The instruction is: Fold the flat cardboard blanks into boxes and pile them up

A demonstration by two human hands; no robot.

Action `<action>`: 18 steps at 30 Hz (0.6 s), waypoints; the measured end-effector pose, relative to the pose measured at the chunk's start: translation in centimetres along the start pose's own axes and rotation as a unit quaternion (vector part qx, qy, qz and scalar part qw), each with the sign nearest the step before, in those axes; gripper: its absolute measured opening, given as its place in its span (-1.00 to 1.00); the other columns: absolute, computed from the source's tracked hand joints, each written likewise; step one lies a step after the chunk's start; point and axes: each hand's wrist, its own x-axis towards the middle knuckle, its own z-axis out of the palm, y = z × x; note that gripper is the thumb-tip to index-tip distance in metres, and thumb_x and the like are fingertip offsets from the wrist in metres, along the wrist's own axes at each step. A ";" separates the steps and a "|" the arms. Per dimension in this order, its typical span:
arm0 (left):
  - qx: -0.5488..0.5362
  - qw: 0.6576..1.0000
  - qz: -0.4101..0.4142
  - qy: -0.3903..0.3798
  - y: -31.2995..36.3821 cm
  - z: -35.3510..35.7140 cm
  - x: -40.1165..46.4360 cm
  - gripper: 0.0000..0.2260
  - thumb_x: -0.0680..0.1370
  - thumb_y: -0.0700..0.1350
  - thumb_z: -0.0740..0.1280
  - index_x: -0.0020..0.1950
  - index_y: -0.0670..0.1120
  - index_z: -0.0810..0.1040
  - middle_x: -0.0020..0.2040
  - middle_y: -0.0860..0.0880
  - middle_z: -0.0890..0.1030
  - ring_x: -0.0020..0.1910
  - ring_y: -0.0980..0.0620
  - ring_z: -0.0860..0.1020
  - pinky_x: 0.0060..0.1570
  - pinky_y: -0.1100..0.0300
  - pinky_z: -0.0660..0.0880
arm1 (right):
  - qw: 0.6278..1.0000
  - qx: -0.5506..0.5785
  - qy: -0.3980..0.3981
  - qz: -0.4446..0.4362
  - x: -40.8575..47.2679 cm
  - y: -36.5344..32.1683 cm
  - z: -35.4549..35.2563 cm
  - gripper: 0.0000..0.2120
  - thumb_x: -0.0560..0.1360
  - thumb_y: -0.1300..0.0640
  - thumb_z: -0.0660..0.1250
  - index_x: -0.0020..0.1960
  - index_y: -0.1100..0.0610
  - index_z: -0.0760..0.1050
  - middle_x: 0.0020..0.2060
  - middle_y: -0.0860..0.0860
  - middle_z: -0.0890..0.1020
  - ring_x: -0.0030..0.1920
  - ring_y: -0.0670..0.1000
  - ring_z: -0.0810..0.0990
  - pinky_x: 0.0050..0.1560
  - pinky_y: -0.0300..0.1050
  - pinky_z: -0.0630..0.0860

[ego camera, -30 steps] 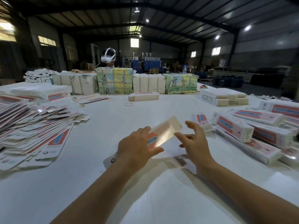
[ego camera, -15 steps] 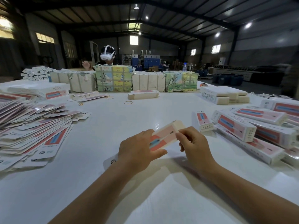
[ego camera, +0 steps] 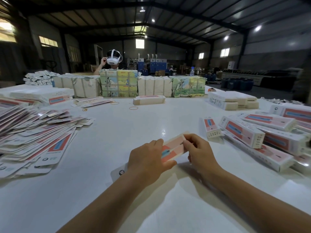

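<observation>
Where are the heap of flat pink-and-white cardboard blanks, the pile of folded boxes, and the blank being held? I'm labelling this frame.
Heap of flat pink-and-white cardboard blanks [ego camera: 38, 137]: head view, top sheets.
Pile of folded boxes [ego camera: 252, 133]: head view, a box's printed face.
Held blank [ego camera: 173, 147]: head view, pink panel between hands.

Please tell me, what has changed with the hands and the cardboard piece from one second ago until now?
The right hand, open and apart from the blank a second ago, moved in and now pinches the far end of the cardboard blank. The blank came lower, toward the table. The left hand kept its grip on the blank's near part. The fanned flat blanks on the left and the folded boxes on the right stayed as they were.
</observation>
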 end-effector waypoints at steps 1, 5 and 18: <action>0.003 1.000 -0.003 -0.001 0.1 0.1 0.0 -0.41 0.40 0.42 0.18 0.29 0.08 0.30 0.17 0.13 0.51 -0.04 0.10 0.55 -0.11 0.29 0.49 | 1.000 0.003 -0.001 0.004 0.0 0.0 -0.1 -0.78 0.63 0.20 0.14 -0.06 0.03 0.53 -0.14 0.03 0.64 -0.20 -0.07 0.61 -0.34 -0.40 0.45; -0.005 1.000 -0.012 0.004 0.3 0.0 0.1 -0.42 0.41 0.42 0.18 0.27 0.08 0.31 0.13 0.13 0.52 -0.10 0.12 0.51 -0.17 0.29 0.45 | 0.999 -0.028 0.024 -0.025 0.2 -0.2 -0.4 -0.82 0.59 0.17 0.22 -0.05 -0.06 0.54 -0.03 0.03 0.54 -0.09 -0.09 0.60 -0.16 -0.33 0.51; -0.079 0.995 -0.023 -0.052 0.2 -0.4 0.0 -0.46 0.40 0.41 0.20 0.21 0.09 0.36 0.07 0.15 0.53 -0.14 0.08 0.56 -0.15 0.26 0.53 | 0.992 0.116 -0.045 0.024 0.6 0.2 -1.4 -0.87 0.48 0.25 0.36 0.02 0.18 0.54 -0.14 0.12 0.68 -0.11 0.12 0.69 -0.12 -0.14 0.62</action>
